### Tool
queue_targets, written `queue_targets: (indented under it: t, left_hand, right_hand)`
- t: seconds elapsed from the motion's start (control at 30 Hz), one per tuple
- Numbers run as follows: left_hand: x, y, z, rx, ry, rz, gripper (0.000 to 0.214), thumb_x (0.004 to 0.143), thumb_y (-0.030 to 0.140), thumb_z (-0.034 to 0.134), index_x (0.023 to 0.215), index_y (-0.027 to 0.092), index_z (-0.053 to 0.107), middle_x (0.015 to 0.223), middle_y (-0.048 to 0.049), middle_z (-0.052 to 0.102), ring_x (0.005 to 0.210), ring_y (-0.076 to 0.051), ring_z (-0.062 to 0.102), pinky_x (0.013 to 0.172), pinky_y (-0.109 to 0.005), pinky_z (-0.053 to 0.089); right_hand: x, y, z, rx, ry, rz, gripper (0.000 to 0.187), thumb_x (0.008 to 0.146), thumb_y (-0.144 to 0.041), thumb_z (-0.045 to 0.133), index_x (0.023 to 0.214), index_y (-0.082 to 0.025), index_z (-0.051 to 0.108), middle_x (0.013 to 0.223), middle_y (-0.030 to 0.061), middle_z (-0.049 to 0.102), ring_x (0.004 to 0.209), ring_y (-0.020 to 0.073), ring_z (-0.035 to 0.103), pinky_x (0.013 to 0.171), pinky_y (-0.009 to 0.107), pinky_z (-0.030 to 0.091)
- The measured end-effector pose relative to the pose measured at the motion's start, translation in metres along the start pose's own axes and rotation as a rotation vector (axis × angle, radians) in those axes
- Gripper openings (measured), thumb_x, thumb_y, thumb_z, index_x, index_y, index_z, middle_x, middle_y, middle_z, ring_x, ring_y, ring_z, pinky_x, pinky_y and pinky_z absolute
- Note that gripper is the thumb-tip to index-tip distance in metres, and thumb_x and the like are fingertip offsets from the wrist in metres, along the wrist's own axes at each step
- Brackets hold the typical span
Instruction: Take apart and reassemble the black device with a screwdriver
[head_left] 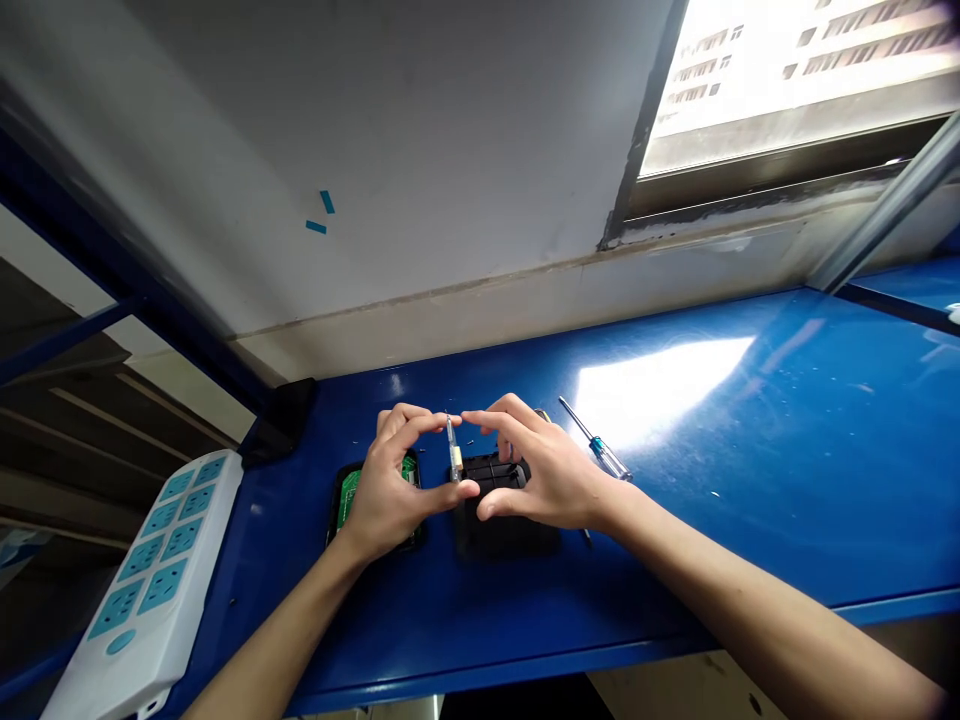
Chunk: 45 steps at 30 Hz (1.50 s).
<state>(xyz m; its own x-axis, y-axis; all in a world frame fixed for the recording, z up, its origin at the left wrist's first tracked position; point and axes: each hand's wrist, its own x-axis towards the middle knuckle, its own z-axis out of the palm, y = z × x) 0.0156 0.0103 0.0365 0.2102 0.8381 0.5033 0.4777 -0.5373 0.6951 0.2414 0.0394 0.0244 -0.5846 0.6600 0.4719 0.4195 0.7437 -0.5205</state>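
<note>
My left hand (390,480) grips a slim clear tool (454,455) with a pale yellow band and a thin metal tip, held upright between thumb and fingers. My right hand (536,460) is curved opposite, thumb and fingers apart. Its index fingertip is at the tool's upper tip; whether they touch, I cannot tell. Behind my left hand, partly covered, lies a black case with a green circuit board (349,492). Below the two hands is a black plastic cover (502,540), inner side up.
A screwdriver (600,450) with a clear and teal handle lies beyond my right wrist. Small screws (470,442) lie near the cover. At left stands a white power strip (154,570). A wall (450,150) and a window (795,90) border the blue table (750,480).
</note>
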Motion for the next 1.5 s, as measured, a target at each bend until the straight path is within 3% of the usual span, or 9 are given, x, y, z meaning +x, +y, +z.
queue_targets:
  t: [0.13,0.33,0.57,0.8,1.03,1.5]
  left_hand:
    - [-0.001,-0.001,0.004,-0.137,-0.003,-0.024,0.052,0.075,0.061,0.086,0.117,0.036,0.069,0.108,-0.0029,0.062,0.102,-0.027,0.051,0.091,-0.039,0.041]
    - [-0.003,0.000,0.012,-0.187,-0.037,-0.005,0.054,0.073,0.060,0.089,0.120,0.042,0.069,0.100,-0.0001,0.059,0.095,-0.025,0.048,0.087,-0.036,0.039]
    - [-0.004,0.002,0.011,-0.171,-0.048,-0.023,0.055,0.071,0.055,0.092,0.118,0.038,0.069,0.098,-0.0007,0.058,0.094,-0.025,0.048,0.086,-0.036,0.039]
    - [-0.002,0.000,0.007,-0.162,-0.051,-0.012,0.054,0.072,0.058,0.090,0.118,0.040,0.069,0.103,-0.0015,0.060,0.097,-0.026,0.049,0.089,-0.038,0.039]
    - [0.001,-0.006,0.002,-0.117,-0.059,0.009,0.054,0.073,0.057,0.090,0.118,0.035,0.069,0.106,-0.0031,0.063,0.100,-0.026,0.051,0.091,-0.037,0.040]
    - [0.003,-0.011,-0.004,-0.055,-0.085,-0.037,0.054,0.073,0.057,0.090,0.116,0.033,0.070,0.107,-0.0042,0.062,0.102,-0.027,0.052,0.092,-0.039,0.042]
  right_hand:
    - [0.001,-0.004,0.003,-0.025,-0.055,0.022,0.088,0.075,-0.069,0.077,0.145,-0.026,0.046,0.119,0.0092,0.058,0.082,0.0189,0.067,0.076,0.041,0.060]
    - [0.000,-0.005,0.010,0.046,-0.050,0.014,0.064,0.086,-0.048,0.075,0.140,-0.028,0.049,0.117,0.0061,0.057,0.082,0.0165,0.068,0.076,0.038,0.061]
    - [-0.001,-0.004,0.009,0.070,0.017,-0.030,0.064,0.083,-0.050,0.078,0.137,-0.024,0.054,0.109,0.0051,0.059,0.076,0.0139,0.064,0.069,0.032,0.059]
    - [0.002,0.000,0.003,0.030,0.027,0.002,0.059,0.077,-0.040,0.084,0.127,-0.020,0.060,0.112,0.0062,0.060,0.070,0.0111,0.060,0.062,0.029,0.055]
    - [0.001,0.002,-0.002,-0.011,-0.011,0.060,0.055,0.077,-0.038,0.084,0.124,-0.021,0.061,0.113,0.0055,0.062,0.073,0.0113,0.061,0.065,0.028,0.053]
    - [0.003,0.005,-0.006,-0.023,0.008,0.038,0.051,0.078,-0.042,0.083,0.121,-0.020,0.065,0.106,0.0047,0.061,0.065,0.0093,0.055,0.060,0.027,0.051]
